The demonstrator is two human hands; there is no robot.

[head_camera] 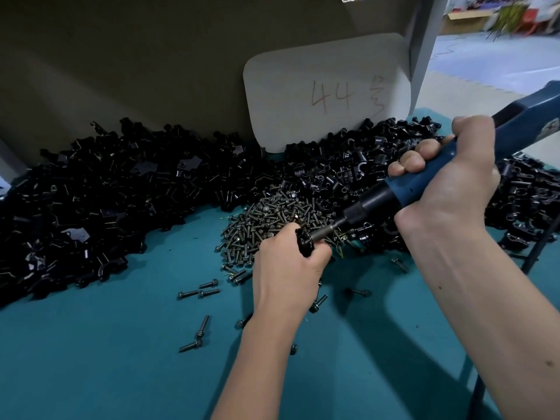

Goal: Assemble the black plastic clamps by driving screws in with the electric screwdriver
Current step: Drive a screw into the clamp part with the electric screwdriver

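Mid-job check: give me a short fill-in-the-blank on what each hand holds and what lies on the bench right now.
1. The right hand grips the blue electric ____.
2. The left hand holds a black plastic ____ against the tool's bit.
3. The heap of loose screws lies on a ____-coloured table cover.
4. The grey card leaning behind the piles bears the handwritten number ____.

Missing words: screwdriver; clamp; teal; 44
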